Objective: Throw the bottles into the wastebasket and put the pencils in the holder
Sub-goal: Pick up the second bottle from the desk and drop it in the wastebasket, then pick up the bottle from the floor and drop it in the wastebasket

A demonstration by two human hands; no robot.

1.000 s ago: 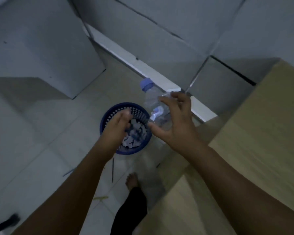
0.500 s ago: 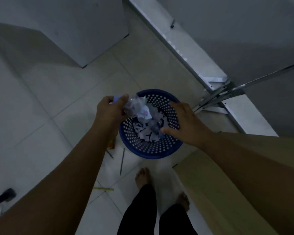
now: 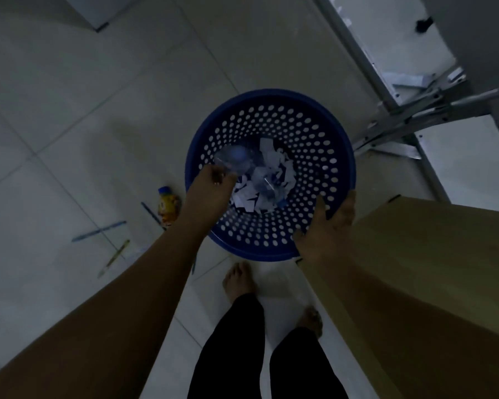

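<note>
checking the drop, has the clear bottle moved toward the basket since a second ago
Yes. The clear bottle went from above the blue wastebasket's far rim down inside it, onto the paper scraps, left hand beside it.

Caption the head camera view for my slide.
Left hand lowers clear bottle into blue wastebasket; right hand steadies rim.

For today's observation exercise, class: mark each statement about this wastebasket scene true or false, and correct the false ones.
1. The wastebasket is blue with holes in its wall. True.
2. The right hand grips the basket's rim. True.
3. The basket is empty. False: torn paper and a clear bottle lie in it.
4. A small yellow bottle lies on the floor beside the basket. True.
5. All pencils are put away. False: pencils lie on the floor.
</note>
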